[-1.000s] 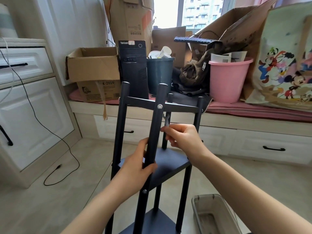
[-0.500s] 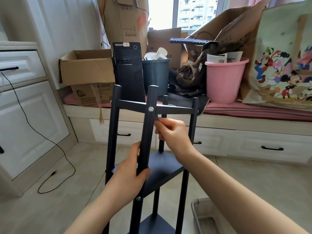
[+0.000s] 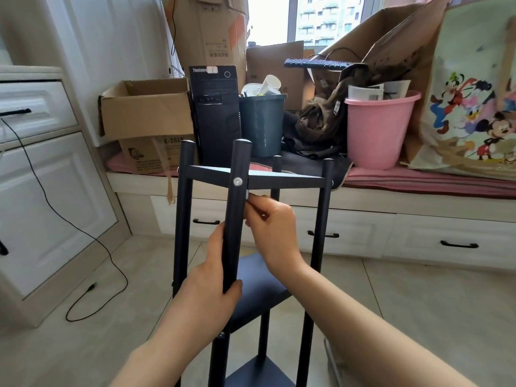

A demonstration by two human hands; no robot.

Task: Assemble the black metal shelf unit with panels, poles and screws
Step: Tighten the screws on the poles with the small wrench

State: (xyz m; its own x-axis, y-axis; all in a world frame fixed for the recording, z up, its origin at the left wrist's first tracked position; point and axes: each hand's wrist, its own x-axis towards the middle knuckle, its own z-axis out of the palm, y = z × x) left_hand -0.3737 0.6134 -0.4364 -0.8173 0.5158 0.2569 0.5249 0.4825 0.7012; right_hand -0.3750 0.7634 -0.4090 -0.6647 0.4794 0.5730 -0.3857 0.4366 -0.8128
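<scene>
Nearest, left hand (image 3: 208,286) grips the front pole (image 3: 234,219) of the upright black shelf unit (image 3: 259,286), right hand (image 3: 272,227) pinches a small silvery tool (image 3: 249,194) just under the top panel (image 3: 279,182) beside the pole's screw (image 3: 237,181), pink bucket (image 3: 379,129) on the window bench beyond

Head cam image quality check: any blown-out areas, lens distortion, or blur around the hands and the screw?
Head view: the window is overexposed, sky pure white; wide-angle bending shows on the cabinet at left; the screw, left hand and right hand are sharp in soft, even daylight; the small silvery tool at the right fingertips is mostly hidden.
</scene>
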